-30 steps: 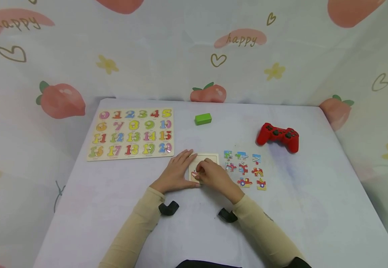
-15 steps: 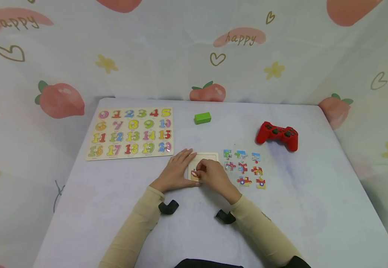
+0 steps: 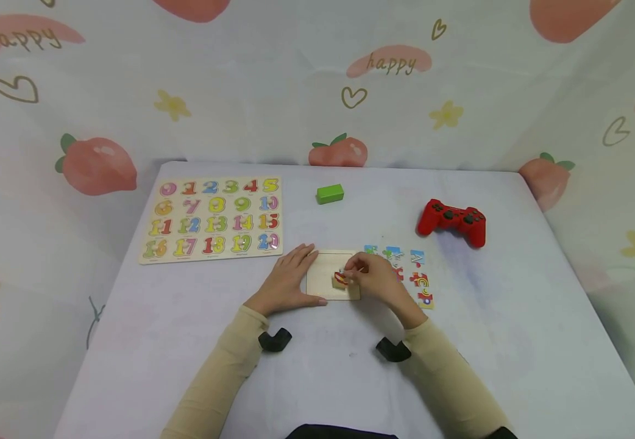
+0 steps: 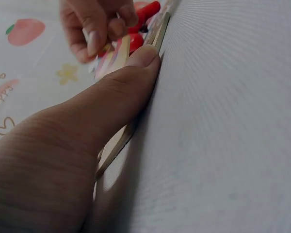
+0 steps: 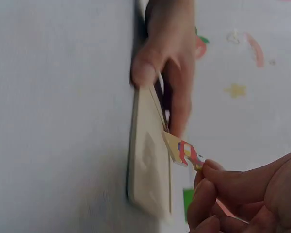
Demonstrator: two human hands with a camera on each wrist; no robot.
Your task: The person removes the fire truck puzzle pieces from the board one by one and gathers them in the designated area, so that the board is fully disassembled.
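A small square wooden puzzle tray (image 3: 319, 274) lies on the table, its bare base showing. My left hand (image 3: 287, 280) is spread at its left side with straight fingers; in the left wrist view the thumb (image 4: 121, 87) presses along the near edge. My right hand (image 3: 378, 277) pinches a jigsaw piece (image 5: 178, 149) with a red and yellow print between thumb and fingertips. The piece is tilted and raised over the tray's right part. To the right lie several loose jigsaw pieces (image 3: 420, 280), some hidden behind my right hand.
A number puzzle board (image 3: 212, 216) lies at the back left. Behind the tray is a green block (image 3: 330, 194). A red game controller (image 3: 451, 222) rests at the back right. A patterned cloth (image 3: 251, 79) hangs behind the table.
My right hand has moved right and up from the tray's near-left corner, carrying the jigsaw piece away from there. The left hand has stayed in place.
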